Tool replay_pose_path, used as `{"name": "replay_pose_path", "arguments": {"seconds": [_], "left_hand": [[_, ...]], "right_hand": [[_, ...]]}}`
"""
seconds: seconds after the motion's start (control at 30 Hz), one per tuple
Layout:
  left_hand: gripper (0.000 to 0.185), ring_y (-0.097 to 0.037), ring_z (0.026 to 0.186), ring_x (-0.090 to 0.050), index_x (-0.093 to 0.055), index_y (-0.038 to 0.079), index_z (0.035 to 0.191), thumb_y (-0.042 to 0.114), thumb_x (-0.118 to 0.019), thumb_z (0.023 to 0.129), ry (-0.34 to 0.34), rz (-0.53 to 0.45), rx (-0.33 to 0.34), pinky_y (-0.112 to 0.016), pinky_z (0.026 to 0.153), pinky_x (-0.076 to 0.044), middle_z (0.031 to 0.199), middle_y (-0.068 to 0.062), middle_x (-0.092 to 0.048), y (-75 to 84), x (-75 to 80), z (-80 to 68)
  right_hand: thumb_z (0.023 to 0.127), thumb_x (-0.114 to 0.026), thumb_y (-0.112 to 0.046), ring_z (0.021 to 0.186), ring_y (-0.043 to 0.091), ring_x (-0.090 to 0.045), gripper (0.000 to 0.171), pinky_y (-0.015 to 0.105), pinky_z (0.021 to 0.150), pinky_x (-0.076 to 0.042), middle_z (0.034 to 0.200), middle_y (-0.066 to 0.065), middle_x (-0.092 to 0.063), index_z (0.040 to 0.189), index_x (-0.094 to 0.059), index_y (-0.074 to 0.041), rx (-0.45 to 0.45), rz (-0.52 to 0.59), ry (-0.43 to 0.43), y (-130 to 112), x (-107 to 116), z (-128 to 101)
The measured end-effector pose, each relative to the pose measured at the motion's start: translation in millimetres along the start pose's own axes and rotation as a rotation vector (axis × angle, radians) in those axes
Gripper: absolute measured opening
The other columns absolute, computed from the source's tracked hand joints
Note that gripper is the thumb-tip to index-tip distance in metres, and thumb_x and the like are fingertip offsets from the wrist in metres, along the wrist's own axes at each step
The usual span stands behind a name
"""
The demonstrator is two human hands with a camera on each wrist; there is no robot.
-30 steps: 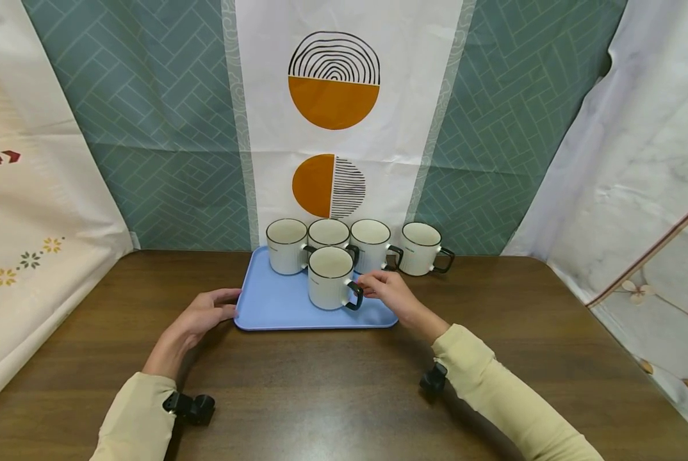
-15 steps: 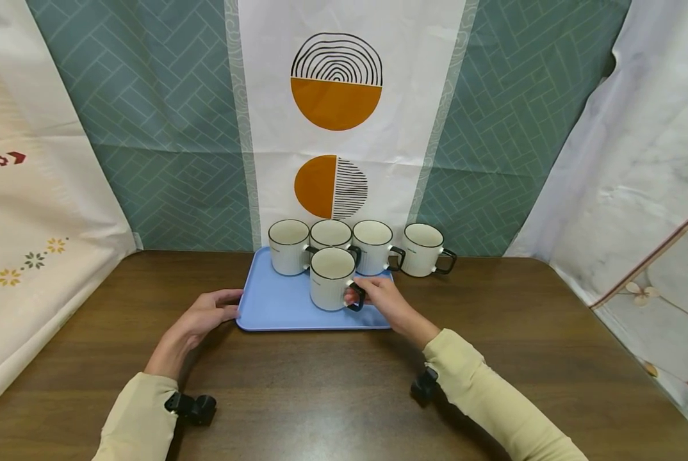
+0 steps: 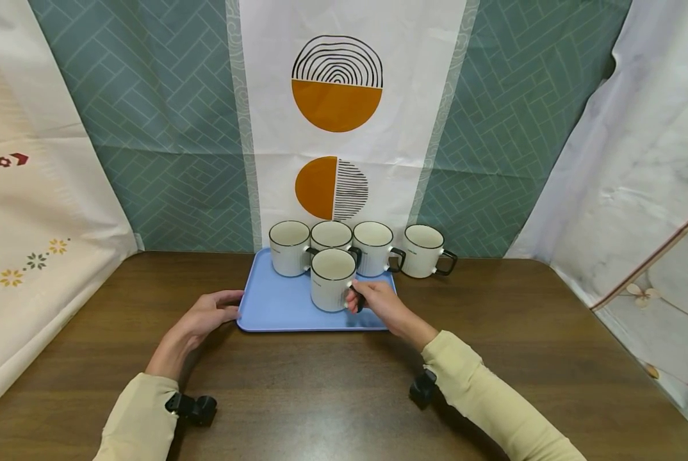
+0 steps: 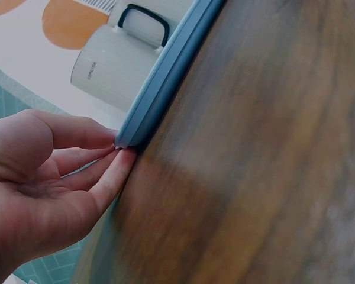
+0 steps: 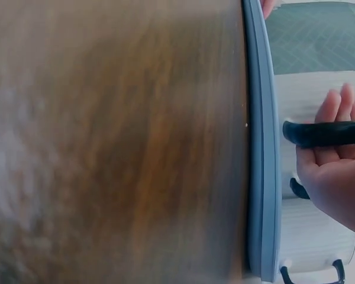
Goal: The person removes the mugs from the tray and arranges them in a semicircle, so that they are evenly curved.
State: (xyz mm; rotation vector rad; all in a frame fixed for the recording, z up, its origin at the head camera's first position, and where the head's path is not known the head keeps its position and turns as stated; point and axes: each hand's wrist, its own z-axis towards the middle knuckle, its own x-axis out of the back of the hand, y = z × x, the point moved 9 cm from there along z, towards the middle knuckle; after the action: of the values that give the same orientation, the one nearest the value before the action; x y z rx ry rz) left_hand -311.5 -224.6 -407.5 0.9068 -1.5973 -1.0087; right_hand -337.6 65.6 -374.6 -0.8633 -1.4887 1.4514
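A white mug (image 3: 328, 289) with a black rim and handle stands upright at the front of the blue tray (image 3: 266, 312). My right hand (image 3: 385, 306) grips its handle; in the right wrist view, fingers pass through the black handle (image 5: 326, 134). At the tray's left front, my left hand (image 3: 203, 318) pinches the rim between thumb and fingers, as the left wrist view also shows along the tray edge (image 4: 165, 71). Behind the front mug, similar mugs line the back of the tray: left (image 3: 288, 257), middle (image 3: 330, 235), partly hidden, and right (image 3: 370, 258).
One more white mug (image 3: 420, 260) sits off the tray, on the brown wooden table (image 3: 298, 390) to its right, handle pointing right. A patterned curtain (image 3: 182, 128) hangs behind. Light cloths border the table left and right.
My right hand has moved from beside the front mug onto its handle, and its fingers have closed round it. The mugs, tray and left hand have stayed in place.
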Motion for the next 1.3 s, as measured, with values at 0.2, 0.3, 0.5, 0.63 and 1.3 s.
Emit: {"name": "replay_pose_path", "arguments": {"seconds": [0.2, 0.3, 0.5, 0.63, 1.3], "left_hand": [[0.054, -0.042, 0.127, -0.037, -0.035, -0.011, 0.142, 0.003, -0.055, 0.095, 0.004, 0.003, 0.006, -0.057, 0.107, -0.027, 0.143, -0.033, -0.035, -0.5, 0.9, 0.4], [0.053, -0.041, 0.127, -0.037, -0.035, -0.012, 0.142, 0.003, -0.055, 0.094, 0.002, 0.002, -0.002, -0.056, 0.107, -0.027, 0.143, -0.033, -0.035, 0.5, 0.4, 1.8], [0.053, -0.041, 0.127, -0.038, -0.036, -0.012, 0.141, 0.002, -0.054, 0.094, 0.0, 0.004, -0.017, -0.055, 0.107, -0.028, 0.143, -0.033, -0.035, 1.8, 0.7, 4.4], [0.053, -0.041, 0.127, -0.038, -0.035, -0.012, 0.142, 0.002, -0.054, 0.094, 0.002, 0.002, -0.014, -0.055, 0.107, -0.028, 0.143, -0.033, -0.035, 1.7, 0.8, 4.4], [0.053, -0.042, 0.128, -0.037, -0.036, -0.013, 0.141, 0.001, -0.056, 0.093, 0.003, -0.011, -0.02, -0.055, 0.107, -0.029, 0.143, -0.034, -0.035, -1.7, 0.8, 1.9]], "right_hand": [[0.105, -0.037, -0.017, 0.062, 0.014, -0.045, 0.038, 0.028, 0.066, -0.038, 0.062, 0.002, -0.045, 0.072, -0.05, -0.002, -0.012, -0.023, 0.024, -1.5, -1.1, -1.6], [0.104, -0.037, -0.015, 0.059, 0.014, -0.038, 0.039, 0.027, 0.063, -0.033, 0.06, 0.001, -0.038, 0.067, -0.045, -0.006, -0.034, 0.007, 0.071, 0.7, 2.4, -1.5], [0.103, -0.04, -0.014, 0.054, 0.012, -0.027, 0.045, 0.025, 0.057, -0.024, 0.057, -0.001, -0.03, 0.059, -0.038, -0.007, -0.033, 0.002, 0.159, 2.3, 15.1, -5.1], [0.102, -0.041, -0.014, 0.054, 0.012, -0.029, 0.045, 0.024, 0.057, -0.03, 0.056, -0.001, -0.032, 0.058, -0.038, -0.007, 0.01, -0.035, 0.166, -2.3, 19.5, -7.8], [0.102, -0.033, -0.012, 0.052, 0.013, -0.022, 0.04, 0.028, 0.063, -0.035, 0.056, -0.002, -0.023, 0.062, -0.031, -0.008, 0.118, 0.153, 0.141, -64.8, 53.7, -18.1]]}}
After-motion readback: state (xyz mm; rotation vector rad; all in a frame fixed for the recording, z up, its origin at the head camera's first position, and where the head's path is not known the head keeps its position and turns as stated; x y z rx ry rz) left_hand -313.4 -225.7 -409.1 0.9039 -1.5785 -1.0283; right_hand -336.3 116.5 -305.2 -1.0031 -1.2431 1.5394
